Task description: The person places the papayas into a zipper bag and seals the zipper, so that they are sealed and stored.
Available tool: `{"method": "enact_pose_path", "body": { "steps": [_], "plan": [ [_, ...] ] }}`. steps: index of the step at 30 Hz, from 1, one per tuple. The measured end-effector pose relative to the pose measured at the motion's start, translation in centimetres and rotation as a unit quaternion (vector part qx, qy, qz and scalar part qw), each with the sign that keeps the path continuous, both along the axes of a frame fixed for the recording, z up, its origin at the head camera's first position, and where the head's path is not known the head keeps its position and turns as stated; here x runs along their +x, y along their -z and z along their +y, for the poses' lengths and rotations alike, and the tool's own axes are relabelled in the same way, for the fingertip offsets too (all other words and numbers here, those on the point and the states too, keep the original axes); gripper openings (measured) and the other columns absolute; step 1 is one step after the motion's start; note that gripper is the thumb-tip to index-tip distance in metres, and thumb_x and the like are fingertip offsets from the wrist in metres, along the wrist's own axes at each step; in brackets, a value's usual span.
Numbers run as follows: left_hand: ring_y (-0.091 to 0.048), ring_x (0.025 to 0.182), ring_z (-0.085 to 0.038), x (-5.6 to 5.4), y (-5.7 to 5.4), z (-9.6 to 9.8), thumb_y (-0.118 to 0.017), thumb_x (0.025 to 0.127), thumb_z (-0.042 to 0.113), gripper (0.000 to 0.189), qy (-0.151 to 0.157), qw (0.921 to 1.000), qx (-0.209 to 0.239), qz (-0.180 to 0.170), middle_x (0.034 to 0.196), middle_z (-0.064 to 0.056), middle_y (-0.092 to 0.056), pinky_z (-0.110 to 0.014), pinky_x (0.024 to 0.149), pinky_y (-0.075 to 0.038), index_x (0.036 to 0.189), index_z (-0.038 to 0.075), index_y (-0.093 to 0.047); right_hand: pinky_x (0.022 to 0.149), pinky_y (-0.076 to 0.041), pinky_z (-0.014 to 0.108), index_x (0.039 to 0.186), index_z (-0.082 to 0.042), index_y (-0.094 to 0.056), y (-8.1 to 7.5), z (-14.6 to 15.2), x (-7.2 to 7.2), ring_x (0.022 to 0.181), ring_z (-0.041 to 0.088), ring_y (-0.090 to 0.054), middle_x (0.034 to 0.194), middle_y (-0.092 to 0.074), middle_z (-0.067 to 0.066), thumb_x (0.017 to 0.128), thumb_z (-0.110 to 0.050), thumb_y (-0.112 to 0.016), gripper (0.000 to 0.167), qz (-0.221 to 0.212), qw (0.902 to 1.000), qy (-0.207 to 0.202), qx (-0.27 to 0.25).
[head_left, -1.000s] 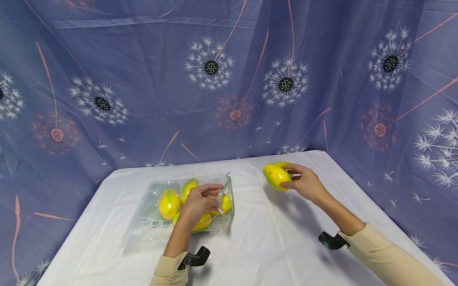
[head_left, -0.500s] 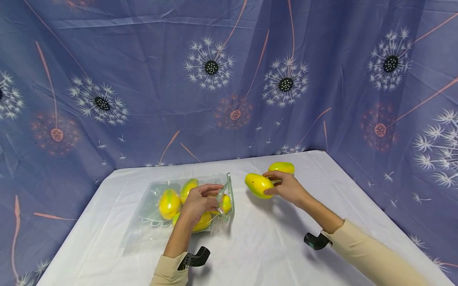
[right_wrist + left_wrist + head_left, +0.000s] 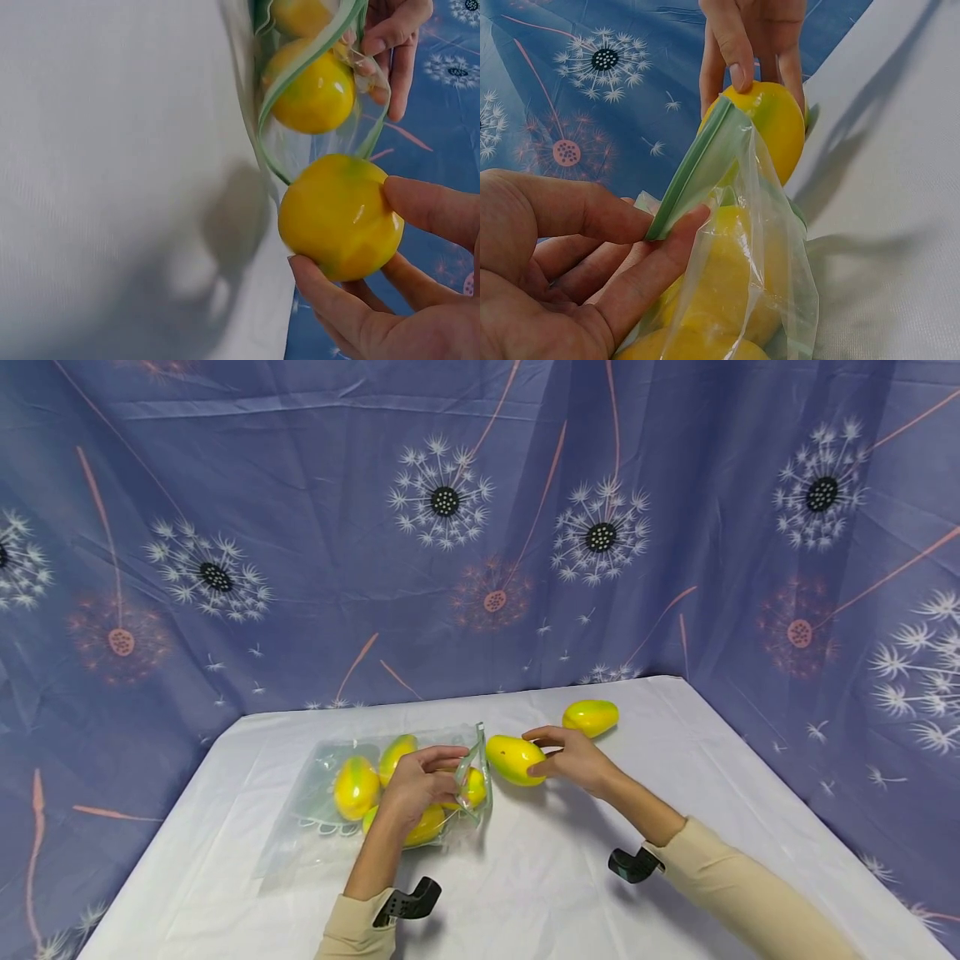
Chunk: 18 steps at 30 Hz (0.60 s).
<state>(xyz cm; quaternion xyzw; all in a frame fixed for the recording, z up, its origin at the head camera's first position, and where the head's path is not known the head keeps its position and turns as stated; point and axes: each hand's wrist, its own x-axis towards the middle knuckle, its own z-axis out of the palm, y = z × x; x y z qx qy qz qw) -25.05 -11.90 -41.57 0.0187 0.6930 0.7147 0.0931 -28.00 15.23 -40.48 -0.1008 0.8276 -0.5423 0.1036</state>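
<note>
A clear zip bag [image 3: 322,777] with a green-edged mouth lies on its side, several yellow-green mangoes [image 3: 356,787] inside. My left hand [image 3: 414,783] pinches the edge of its mouth, and in the left wrist view the green zip strip [image 3: 694,165] sits between thumb and finger. The mouth gapes to the right. My right hand [image 3: 577,762] grips another mango [image 3: 516,760] by one end, thumb on one side and fingers on the other. In the right wrist view this mango [image 3: 341,217] is right at the bag's opening, in line with a mango [image 3: 311,86] inside.
One more mango [image 3: 591,717] lies on the white tablecloth [image 3: 540,877] towards the back, behind my right hand. A blue dandelion-print curtain [image 3: 315,527] hangs close behind the table and along its sides.
My right hand has carried its mango leftward, away from the mango at the back, up to the bag's mouth. The left hand and bag have stayed in place.
</note>
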Motion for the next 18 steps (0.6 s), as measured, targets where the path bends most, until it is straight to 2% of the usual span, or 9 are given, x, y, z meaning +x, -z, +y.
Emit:
{"method": "enact_pose_path", "body": {
  "steps": [18],
  "plan": [
    [-0.066,0.068,-0.019,-0.1,-0.1,0.1,-0.064,0.079,-0.017,0.051,-0.002,1.0000,-0.004,0.000,0.123,-0.021,-0.064,-0.033,0.063,-0.062,0.127,0.001,-0.069,0.087,-0.061,0.038,0.134,-0.004,-0.064,0.8,-1.5,0.0,0.125,0.039,-0.059,0.140,-0.058,0.022,0.078,-0.008,-0.081,0.059,-0.017,0.9997,-0.016,-0.012]
  ]
}}
